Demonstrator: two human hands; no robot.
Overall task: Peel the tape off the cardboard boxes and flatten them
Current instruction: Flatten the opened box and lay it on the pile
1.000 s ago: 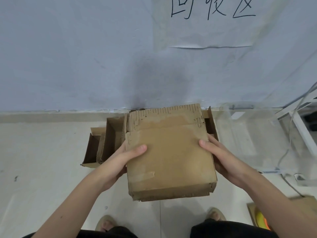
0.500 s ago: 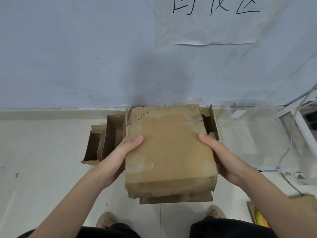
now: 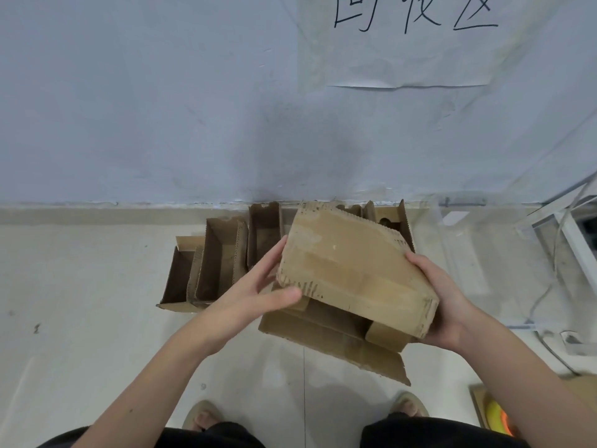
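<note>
I hold a brown cardboard box above the floor, tilted so its right end is lower. Its bottom flaps hang open underneath. My left hand holds the box's left near corner, thumb under the edge and fingers spread along the side. My right hand grips the right near corner. A paler strip of tape residue runs along the top face.
A row of open cardboard boxes stands on the pale floor against the blue-grey wall. A paper sign hangs on the wall. A white frame with cables is at right, a yellow-orange object lower right. My feet are below.
The box has turned clockwise and tilted, and its bottom flaps have dropped open. My left hand shifted to the near left corner and my right hand slid down to the right corner.
</note>
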